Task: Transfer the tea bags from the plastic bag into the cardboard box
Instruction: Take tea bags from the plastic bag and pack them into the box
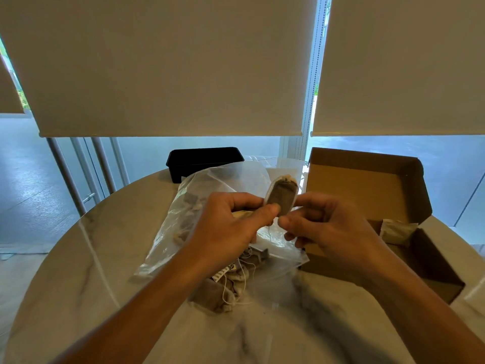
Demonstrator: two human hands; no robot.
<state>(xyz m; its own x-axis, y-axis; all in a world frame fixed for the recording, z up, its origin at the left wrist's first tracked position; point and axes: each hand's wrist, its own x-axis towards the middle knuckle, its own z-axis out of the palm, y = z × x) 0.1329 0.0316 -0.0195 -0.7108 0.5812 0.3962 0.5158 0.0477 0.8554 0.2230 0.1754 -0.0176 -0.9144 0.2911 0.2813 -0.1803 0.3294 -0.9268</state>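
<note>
Marble table (78,258) before half-lowered blinds (170,61); black tray (204,161) at far edge. Both hands raised over the plastic bag (210,206): left hand (231,224) and right hand (325,227) pinch one tea bag (282,195). Open box (367,193) stands right, touching the bag.

Daylight comes from the window strip (199,145) beyond the hands, below the drawn blinds (168,64), so both hands are backlit and dim. Glare streaks the marble table (86,258) left of them. Wide-angle bending curves the edges; the picture is slightly soft.
</note>
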